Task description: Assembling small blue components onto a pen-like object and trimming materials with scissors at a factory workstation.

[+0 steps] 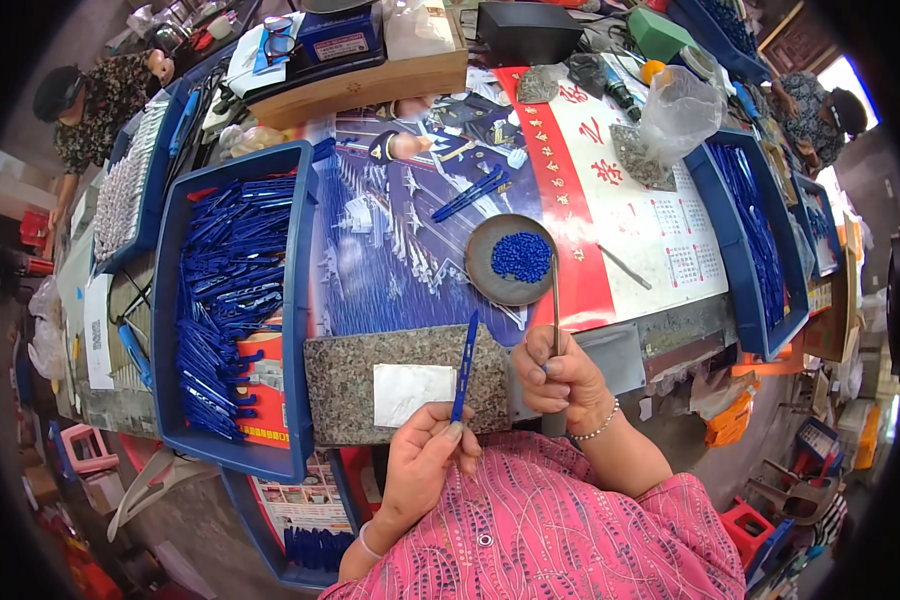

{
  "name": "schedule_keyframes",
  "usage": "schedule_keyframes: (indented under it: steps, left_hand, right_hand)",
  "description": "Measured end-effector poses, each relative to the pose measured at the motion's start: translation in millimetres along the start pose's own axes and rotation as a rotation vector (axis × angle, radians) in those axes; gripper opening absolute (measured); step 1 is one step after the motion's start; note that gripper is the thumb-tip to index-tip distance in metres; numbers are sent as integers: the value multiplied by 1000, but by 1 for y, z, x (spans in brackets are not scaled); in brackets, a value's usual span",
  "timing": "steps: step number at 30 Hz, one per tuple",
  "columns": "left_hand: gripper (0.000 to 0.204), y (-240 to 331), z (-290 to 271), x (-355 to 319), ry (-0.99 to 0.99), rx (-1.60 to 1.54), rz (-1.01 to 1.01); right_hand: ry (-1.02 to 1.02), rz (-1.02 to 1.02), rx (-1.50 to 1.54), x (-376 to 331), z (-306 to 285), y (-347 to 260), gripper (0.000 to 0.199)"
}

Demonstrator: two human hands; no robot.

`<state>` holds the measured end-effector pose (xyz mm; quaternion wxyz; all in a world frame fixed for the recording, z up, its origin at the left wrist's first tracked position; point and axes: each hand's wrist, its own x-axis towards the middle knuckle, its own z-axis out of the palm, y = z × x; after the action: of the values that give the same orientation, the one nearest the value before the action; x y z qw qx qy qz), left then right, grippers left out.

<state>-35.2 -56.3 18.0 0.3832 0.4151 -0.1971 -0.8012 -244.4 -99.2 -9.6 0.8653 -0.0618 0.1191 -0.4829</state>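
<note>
My left hand [426, 452] is closed on the lower end of a slim blue strip [466, 366] with small marks along it, pointing up and away from me. In my right hand [562, 380] a thin grey metal rod [556, 312] stands nearly upright, its upper end by the rim of a round dish [485, 272]. A speck of blue shows at my right fingertips; what it is I cannot make out. Small blue pellets [522, 257] lie heaped in the dish. Under the strip's middle is a speckled stone slab [345, 385] bearing a folded white paper [415, 395].
At left stands a blue tray [302, 300] full of similar blue strips; another blue tray [745, 255] stands at right. A few strips [472, 194] lie on the poster [370, 240] beyond the dish. A wooden box [370, 88] sits at the back. Two people work at the far sides.
</note>
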Motion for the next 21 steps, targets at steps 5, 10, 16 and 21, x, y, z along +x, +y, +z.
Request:
schedule_keyframes:
  steps: [5, 10, 16, 21]
  left_hand:
    - [19, -1, -2, -1, -30, -33, 15]
    - [19, 0, -1, 0, -33, -44, 5]
    - [20, -2, -2, 1, -48, -61, 2]
    - [20, -2, 2, -1, -3, -5, -6]
  right_hand:
    - [31, 9, 0, 1, 6, 1, 12]
    - [125, -51, -95, -2, 6, 3, 12]
    - [133, -46, -123, -4, 4, 2, 13]
    - [65, -71, -68, -2, 4, 8, 15]
